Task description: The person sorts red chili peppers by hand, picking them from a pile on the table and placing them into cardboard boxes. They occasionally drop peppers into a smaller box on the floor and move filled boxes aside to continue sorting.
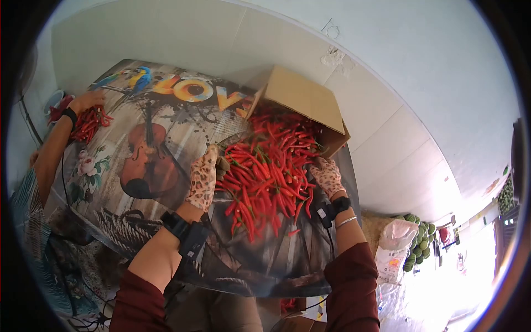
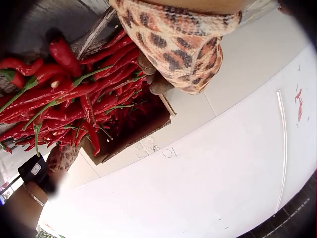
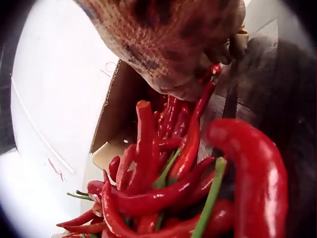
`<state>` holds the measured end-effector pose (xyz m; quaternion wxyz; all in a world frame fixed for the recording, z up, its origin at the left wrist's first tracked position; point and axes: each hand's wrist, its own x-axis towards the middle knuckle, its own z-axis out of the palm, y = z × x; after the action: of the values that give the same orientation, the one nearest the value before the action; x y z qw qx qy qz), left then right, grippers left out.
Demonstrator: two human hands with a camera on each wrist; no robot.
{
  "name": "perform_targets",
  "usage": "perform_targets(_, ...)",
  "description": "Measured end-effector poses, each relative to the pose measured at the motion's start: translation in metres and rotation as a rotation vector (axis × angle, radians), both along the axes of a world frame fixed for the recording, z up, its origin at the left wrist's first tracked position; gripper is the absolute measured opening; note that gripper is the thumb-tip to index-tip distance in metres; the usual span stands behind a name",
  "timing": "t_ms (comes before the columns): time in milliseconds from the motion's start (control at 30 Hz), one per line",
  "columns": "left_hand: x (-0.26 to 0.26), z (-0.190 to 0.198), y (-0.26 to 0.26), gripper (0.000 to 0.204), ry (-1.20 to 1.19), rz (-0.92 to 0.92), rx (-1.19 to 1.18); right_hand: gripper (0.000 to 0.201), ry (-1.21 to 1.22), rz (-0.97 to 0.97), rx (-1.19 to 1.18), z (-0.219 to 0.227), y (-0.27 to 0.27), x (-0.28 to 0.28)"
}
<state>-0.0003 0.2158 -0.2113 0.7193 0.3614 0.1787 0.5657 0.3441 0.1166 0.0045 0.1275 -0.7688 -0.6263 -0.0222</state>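
A heap of red chili peppers (image 1: 265,171) with green stems spreads from the mouth of a tipped cardboard box (image 1: 304,97). My left hand (image 1: 203,177), in a spotted glove, is at the heap's left edge, its fingers beside the peppers; the left wrist view shows dark glove fingertips (image 2: 159,84) near them. On the right edge, below the box opening, is my gloved right hand (image 1: 327,176). The right wrist view shows its bent fingers (image 3: 237,44) close to a pepper (image 3: 203,99); whether they grip it is hidden.
Another person's hand (image 1: 87,100) is over a smaller pepper pile (image 1: 88,124) at the far left of the patterned table (image 1: 110,166). A wall (image 1: 221,33) runs behind the table. A white sack (image 1: 395,243) and green round produce (image 1: 421,240) are at right.
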Motion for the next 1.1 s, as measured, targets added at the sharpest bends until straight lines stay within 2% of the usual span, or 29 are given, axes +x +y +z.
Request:
perform_targets(33,0.001,0.002,-0.002,0.046,0.001,-0.004,-0.003,0.051,0.001,-0.004,-0.003,-0.001,-0.003,0.002)
perform_targets(100,0.003,0.007,-0.003,0.044,0.016,0.017,-0.020,0.050,0.029,0.161,-0.015,-0.002,-0.012,0.004)
perform_targets(133,0.005,0.008,-0.002,0.043,0.020,0.027,-0.030,0.050,0.023,0.160,-0.019,-0.003,-0.018,0.003)
perform_targets(200,0.009,0.014,-0.003,0.041,0.030,0.046,-0.050,0.046,0.136,0.330,0.002,-0.003,-0.034,0.002)
perform_targets(233,0.007,0.021,-0.003,0.041,0.025,0.042,-0.052,0.046,0.131,0.327,-0.001,-0.002,-0.042,0.000)
perform_targets(300,0.000,0.033,-0.003,0.038,0.119,-0.087,-0.101,0.047,0.577,0.366,-0.072,0.002,-0.058,-0.004)
perform_targets(333,0.000,0.037,-0.006,0.038,0.112,-0.090,-0.102,0.042,0.684,0.295,0.008,0.005,-0.067,-0.009)
perform_targets(367,0.001,0.040,-0.009,0.038,0.038,-0.072,-0.083,0.042,0.677,0.292,0.005,0.009,-0.073,-0.008)
perform_targets(400,0.003,0.038,-0.010,0.038,-0.037,-0.055,-0.065,0.036,0.623,0.231,-0.010,0.015,-0.078,-0.007)
perform_targets(467,0.007,0.034,-0.008,0.039,-0.040,-0.031,-0.072,0.032,0.562,0.165,-0.025,0.024,-0.087,-0.007)
perform_targets(533,0.010,0.019,0.003,0.039,-0.041,-0.007,-0.072,0.030,0.487,0.046,-0.155,0.039,-0.095,-0.018)
perform_targets(600,0.011,0.000,0.018,0.042,-0.146,-0.173,-0.049,0.030,0.431,0.036,-0.140,0.036,-0.088,-0.010)
perform_targets(633,0.008,-0.008,0.030,0.042,-0.152,-0.170,-0.045,0.030,0.379,0.029,-0.127,0.032,-0.081,-0.003)
perform_targets(667,0.004,-0.014,0.045,0.043,-0.189,-0.460,-0.090,0.030,0.374,0.033,-0.124,0.026,-0.072,0.004)
perform_targets(700,0.001,-0.014,0.054,0.045,-0.219,-0.750,-0.131,0.031,0.260,0.107,0.001,0.018,-0.060,0.012)
perform_targets(733,-0.001,0.001,0.044,0.045,-0.216,-0.747,-0.125,0.031,0.149,0.177,0.126,0.017,-0.052,0.013)
perform_targets(800,-0.007,0.009,0.021,0.046,-0.016,-0.359,-0.090,0.033,0.133,0.180,0.104,0.014,-0.037,0.010)
perform_targets(867,-0.005,0.008,0.027,0.046,-0.059,-0.411,-0.094,0.036,0.124,0.183,0.075,0.012,-0.022,0.004)
perform_targets(900,-0.003,-0.001,0.035,0.046,-0.109,-0.469,-0.096,0.038,0.029,0.128,0.035,0.010,-0.015,0.002)
perform_targets(933,-0.011,-0.026,0.042,0.046,-0.100,-0.467,-0.103,0.041,-0.065,0.072,-0.008,0.007,-0.009,0.001)
perform_targets(967,-0.028,-0.063,0.047,0.045,-0.115,-0.357,-0.025,0.041,-0.055,0.072,-0.016,0.006,-0.006,0.000)
perform_targets(1000,-0.040,-0.083,0.048,0.047,-0.131,-0.249,0.053,0.038,-0.045,0.072,0.021,0.006,-0.005,0.000)
perform_targets(1033,-0.031,-0.052,0.029,0.047,-0.125,-0.253,0.044,0.035,-0.038,0.069,0.058,0.005,-0.006,0.001)
perform_targets(1100,0.006,0.024,-0.013,0.038,-0.300,-0.081,-0.102,0.034,-0.027,0.061,0.039,0.002,-0.019,0.004)
